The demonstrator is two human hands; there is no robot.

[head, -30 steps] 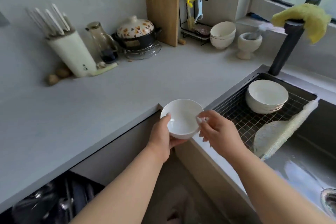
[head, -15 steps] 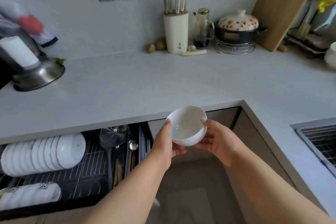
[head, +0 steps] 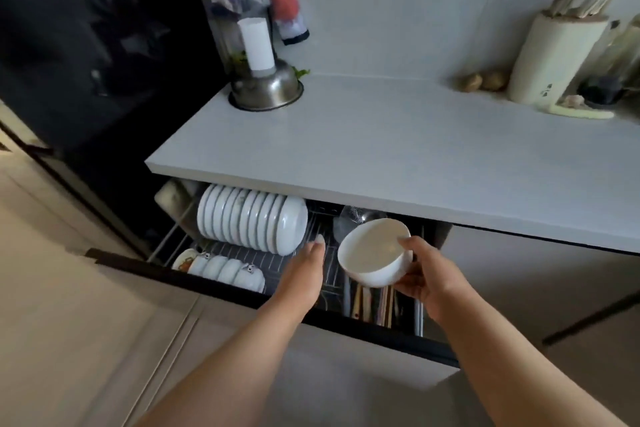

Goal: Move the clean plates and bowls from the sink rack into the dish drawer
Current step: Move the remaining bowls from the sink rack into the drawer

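Both hands have dropped from surface height to the open drawer. Right hand alone now grasps the bowl, over the drawer's middle; left hand, released, fingers straight, reaches toward stacked bowls at ten o'clock.

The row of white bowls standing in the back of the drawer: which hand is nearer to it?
Left. The left hand reaches with straight fingers just beside the right end of the row of white bowls. The right hand is farther right, holding the white bowl over the cutlery section.
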